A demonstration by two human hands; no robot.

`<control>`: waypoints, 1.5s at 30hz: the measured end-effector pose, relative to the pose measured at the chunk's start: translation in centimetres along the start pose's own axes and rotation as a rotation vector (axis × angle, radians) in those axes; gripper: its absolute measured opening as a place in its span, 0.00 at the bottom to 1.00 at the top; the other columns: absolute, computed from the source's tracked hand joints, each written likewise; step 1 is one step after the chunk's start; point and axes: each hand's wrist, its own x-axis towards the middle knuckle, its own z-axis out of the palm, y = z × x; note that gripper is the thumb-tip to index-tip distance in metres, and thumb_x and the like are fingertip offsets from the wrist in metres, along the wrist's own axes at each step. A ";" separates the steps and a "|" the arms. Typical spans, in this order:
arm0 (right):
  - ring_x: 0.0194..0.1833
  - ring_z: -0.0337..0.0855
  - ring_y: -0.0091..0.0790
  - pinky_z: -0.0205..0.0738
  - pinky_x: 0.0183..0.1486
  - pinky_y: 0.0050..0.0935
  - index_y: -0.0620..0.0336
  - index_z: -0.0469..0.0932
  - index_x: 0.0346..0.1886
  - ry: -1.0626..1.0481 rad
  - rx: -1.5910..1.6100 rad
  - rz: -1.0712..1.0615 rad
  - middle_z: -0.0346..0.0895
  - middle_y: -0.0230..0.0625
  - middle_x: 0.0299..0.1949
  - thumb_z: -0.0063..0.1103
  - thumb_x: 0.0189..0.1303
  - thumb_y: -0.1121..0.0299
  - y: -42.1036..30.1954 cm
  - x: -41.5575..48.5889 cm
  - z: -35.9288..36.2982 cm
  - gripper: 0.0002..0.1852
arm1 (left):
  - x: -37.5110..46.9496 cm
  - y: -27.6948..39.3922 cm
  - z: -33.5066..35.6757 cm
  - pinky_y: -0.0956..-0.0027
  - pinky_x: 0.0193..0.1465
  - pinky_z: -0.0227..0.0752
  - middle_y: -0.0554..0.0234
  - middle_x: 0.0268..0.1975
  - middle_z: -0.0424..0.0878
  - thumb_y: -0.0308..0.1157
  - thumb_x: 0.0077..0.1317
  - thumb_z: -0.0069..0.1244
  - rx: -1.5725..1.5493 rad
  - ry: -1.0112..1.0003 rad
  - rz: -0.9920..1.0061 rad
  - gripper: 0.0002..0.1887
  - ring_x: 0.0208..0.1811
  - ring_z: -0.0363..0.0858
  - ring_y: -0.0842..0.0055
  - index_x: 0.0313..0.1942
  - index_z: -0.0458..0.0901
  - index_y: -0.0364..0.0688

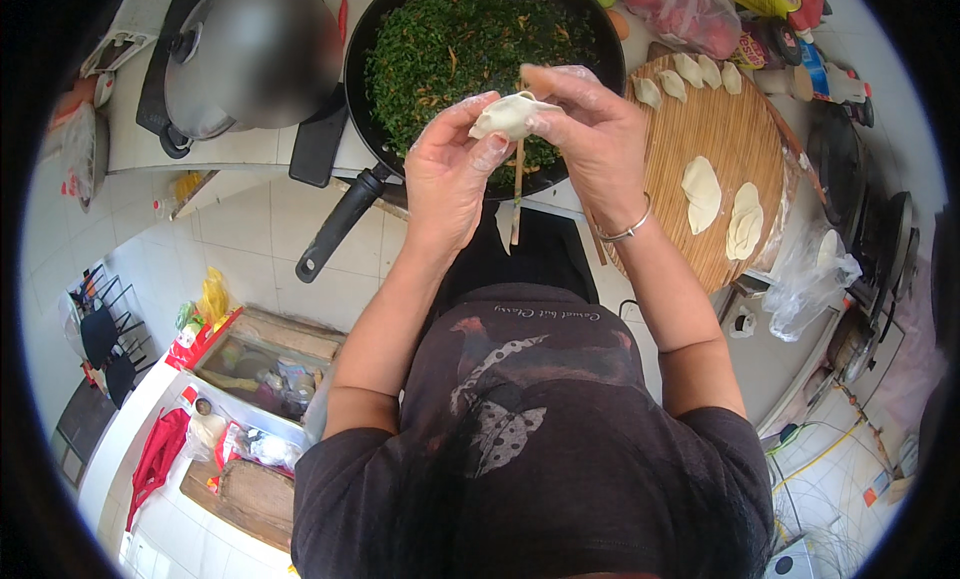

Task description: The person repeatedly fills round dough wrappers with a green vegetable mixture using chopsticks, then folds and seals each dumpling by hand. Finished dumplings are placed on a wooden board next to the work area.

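Observation:
Between my two hands is a pale folded dumpling (510, 116), held above the near side of a black frying pan (358, 121). My left hand (454, 162) pinches its left end between thumb and fingers. At the other end, the thumb of my right hand (600, 140) presses the dough, with the fingers curled over the top. Flour whitens the fingertips. Chopped green filling (465, 46) with orange bits fills the pan. Chopsticks (517, 196) stick out over its near rim. On a round wooden board (660, 159) to the right lie several shaped dumplings (690, 70) and two stacks of flat dough wrappers (701, 195).
Left of the pan stands a lidded pot (251, 53), with a black phone-like slab (315, 147) near it. The pan's handle (341, 222) juts past the counter edge. Jars and bottles (772, 46) crowd the back right. A clear plastic bag (810, 286) hangs by the board.

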 end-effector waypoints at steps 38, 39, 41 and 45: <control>0.40 0.79 0.35 0.70 0.47 0.28 0.74 0.79 0.35 -0.210 -0.046 0.031 0.80 0.46 0.38 0.43 0.57 0.67 3.5 0.5 0.9 0.18 | 1.0 -1.3 1.6 0.73 0.45 0.69 0.63 0.38 0.78 0.37 0.71 0.35 0.203 0.039 -0.115 0.15 0.40 0.77 0.79 0.42 0.75 0.34; 0.40 0.79 0.35 0.70 0.47 0.28 0.74 0.79 0.35 -0.215 -0.072 0.005 0.80 0.46 0.38 0.43 0.56 0.67 3.8 0.6 0.8 0.18 | 1.1 -1.4 1.5 0.73 0.45 0.69 0.63 0.37 0.78 0.36 0.71 0.35 0.215 0.030 -0.128 0.15 0.40 0.77 0.80 0.41 0.76 0.34; 0.39 0.79 0.36 0.70 0.47 0.28 0.74 0.79 0.36 -0.234 -0.088 -0.054 0.80 0.47 0.38 0.42 0.56 0.67 4.3 0.7 0.7 0.18 | 1.1 -1.8 1.4 0.76 0.36 0.64 0.67 0.32 0.75 0.35 0.69 0.35 0.268 0.049 -0.088 0.15 0.33 0.70 0.84 0.34 0.75 0.34; 0.38 0.79 0.37 0.71 0.46 0.29 0.74 0.78 0.35 -0.197 -0.070 -0.044 0.80 0.48 0.36 0.43 0.55 0.67 5.4 0.5 0.8 0.18 | 1.3 -1.6 1.3 0.77 0.35 0.65 0.67 0.32 0.75 0.38 0.69 0.35 0.359 0.118 -0.216 0.17 0.32 0.71 0.84 0.33 0.75 0.35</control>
